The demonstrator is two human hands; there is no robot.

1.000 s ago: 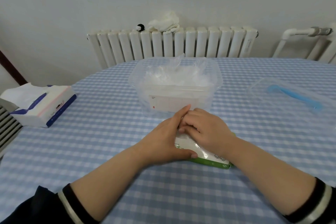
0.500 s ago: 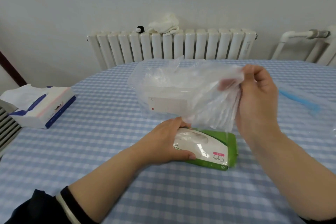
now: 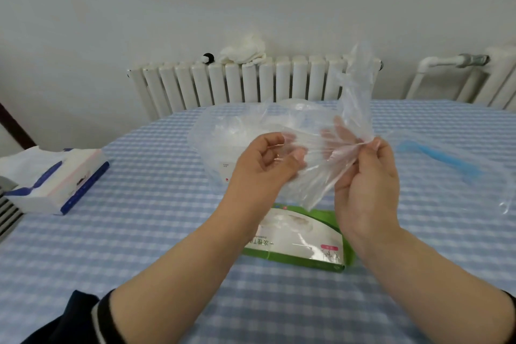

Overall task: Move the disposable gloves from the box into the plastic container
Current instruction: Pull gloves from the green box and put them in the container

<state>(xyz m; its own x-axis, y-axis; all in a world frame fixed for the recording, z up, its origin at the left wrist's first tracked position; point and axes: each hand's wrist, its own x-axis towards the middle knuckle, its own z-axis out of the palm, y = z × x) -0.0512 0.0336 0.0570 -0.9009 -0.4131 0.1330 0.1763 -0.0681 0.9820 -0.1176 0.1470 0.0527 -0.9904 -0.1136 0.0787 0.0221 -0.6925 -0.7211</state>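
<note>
The green glove box [image 3: 296, 240] lies nearest on the counter [image 3: 156, 232], seemingly still stocked. Just above it, the left hand [image 3: 268, 167] and right hand [image 3: 368, 176] both pinch one clear glove [image 3: 335, 153] stretched between them. Beyond, the plastic container [image 3: 212, 134] already holds a heap of gloves, so the task looks partway done.
</note>
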